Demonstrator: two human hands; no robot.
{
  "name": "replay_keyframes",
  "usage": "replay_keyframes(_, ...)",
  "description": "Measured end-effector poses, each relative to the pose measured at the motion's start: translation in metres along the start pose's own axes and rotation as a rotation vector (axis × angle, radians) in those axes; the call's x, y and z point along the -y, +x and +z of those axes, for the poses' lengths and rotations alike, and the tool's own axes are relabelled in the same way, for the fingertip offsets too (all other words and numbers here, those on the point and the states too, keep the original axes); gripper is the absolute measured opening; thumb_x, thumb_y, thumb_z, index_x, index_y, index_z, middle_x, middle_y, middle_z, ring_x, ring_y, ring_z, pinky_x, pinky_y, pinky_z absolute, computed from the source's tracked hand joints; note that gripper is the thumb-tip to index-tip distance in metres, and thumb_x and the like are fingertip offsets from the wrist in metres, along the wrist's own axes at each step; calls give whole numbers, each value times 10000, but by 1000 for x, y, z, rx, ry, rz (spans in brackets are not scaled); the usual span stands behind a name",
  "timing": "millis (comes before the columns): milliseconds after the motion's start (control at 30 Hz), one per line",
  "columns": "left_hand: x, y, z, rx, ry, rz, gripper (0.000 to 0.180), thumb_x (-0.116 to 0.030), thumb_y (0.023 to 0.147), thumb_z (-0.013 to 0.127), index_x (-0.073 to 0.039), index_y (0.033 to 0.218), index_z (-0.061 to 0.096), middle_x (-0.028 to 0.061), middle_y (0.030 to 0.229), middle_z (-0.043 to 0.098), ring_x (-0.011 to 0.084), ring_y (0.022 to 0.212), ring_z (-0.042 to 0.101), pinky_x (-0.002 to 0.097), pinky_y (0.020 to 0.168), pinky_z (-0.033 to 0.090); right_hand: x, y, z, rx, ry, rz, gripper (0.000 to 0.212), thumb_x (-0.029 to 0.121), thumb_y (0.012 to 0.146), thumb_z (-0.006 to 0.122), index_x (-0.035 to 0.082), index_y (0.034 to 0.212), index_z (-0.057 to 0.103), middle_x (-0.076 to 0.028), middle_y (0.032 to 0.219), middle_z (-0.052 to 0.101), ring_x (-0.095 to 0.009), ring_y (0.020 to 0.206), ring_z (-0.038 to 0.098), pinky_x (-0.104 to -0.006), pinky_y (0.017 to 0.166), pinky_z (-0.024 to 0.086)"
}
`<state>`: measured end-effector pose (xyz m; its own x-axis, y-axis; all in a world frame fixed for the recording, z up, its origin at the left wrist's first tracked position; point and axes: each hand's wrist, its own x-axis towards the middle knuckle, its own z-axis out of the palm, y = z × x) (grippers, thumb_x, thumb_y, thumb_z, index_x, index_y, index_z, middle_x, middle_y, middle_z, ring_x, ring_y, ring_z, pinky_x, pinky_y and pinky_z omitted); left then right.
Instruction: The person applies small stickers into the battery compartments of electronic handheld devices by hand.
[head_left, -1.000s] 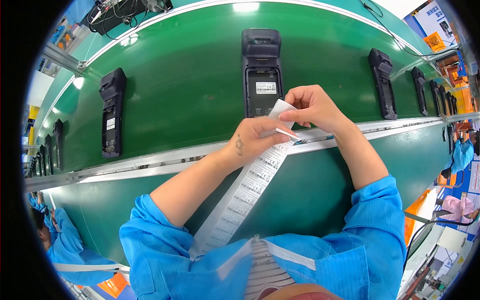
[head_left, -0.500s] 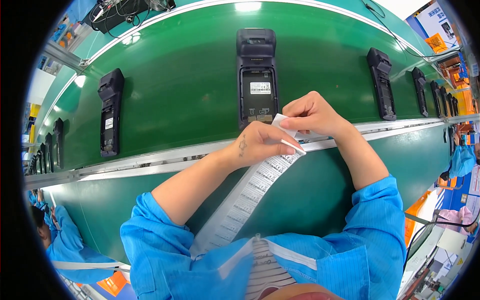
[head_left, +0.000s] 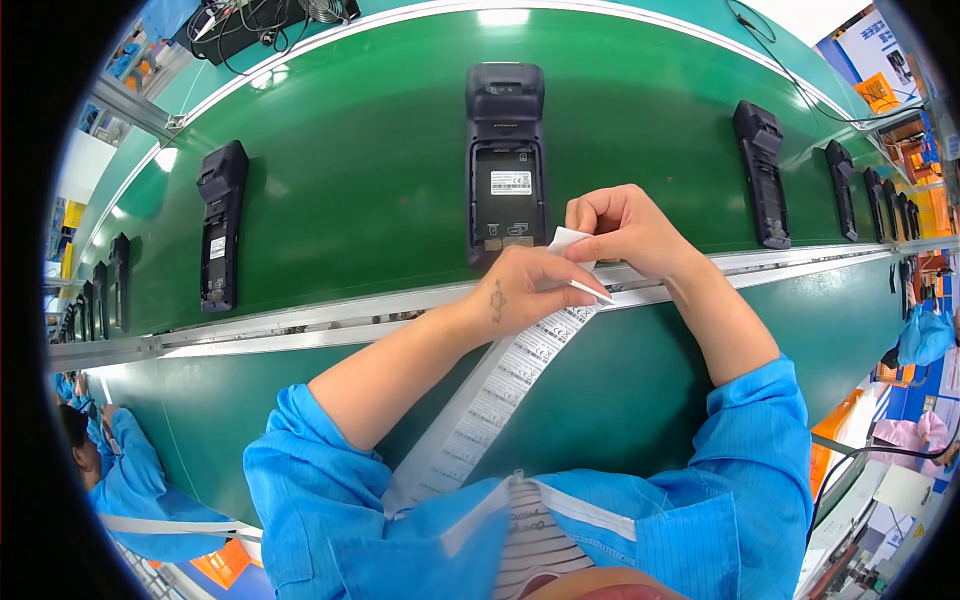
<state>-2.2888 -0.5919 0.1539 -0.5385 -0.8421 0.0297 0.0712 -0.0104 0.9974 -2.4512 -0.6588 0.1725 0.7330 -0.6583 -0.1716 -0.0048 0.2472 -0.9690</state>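
Observation:
A long strip of white printed labels runs from near my chest up over the bench edge. My left hand pinches its upper end between thumb and fingers, where the strip bends sharply. Close beside it, my right hand pinches a white paper end between thumb and fingertips. Whether that end is bare backing or carries a label cannot be made out. Just beyond my left hand lies a dark handheld terminal, its open back recess facing up with a white label inside; my fingers overlap its near end.
More terminals lie spaced along the green belt, including one on the left and one on the right. A metal rail separates the belt from the near green bench. Cables and a black box sit far left. Another person in blue is lower left.
The middle terminal appears slightly further left and nearer in the view. My hands keep their pinches on the paper, with only a small shift of the left hand and the strip's bent end.

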Motion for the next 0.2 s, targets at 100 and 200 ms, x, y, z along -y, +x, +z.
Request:
replay_keyframes(100, 2, 1, 1, -11, 125, 139, 155, 10, 703, 592, -34, 844, 639, 63, 846, 617, 125, 797, 543, 234, 735, 419, 10, -4, 1, 25, 43, 67, 96, 30, 670, 640, 1, 636, 555, -15, 650, 536, -60, 551, 477, -178, 496, 358)
replay_keyframes(200, 2, 1, 2, 9, 71, 79, 192, 24, 704, 580, -75, 853, 650, 89, 911, 606, 163, 926, 521, 253, 803, 393, 6, -7, -7, 78, -51, 20, 64, 54, 695, 623, 9, 673, 583, -23, 655, 546, -77, 568, 496, -182, 520, 383)
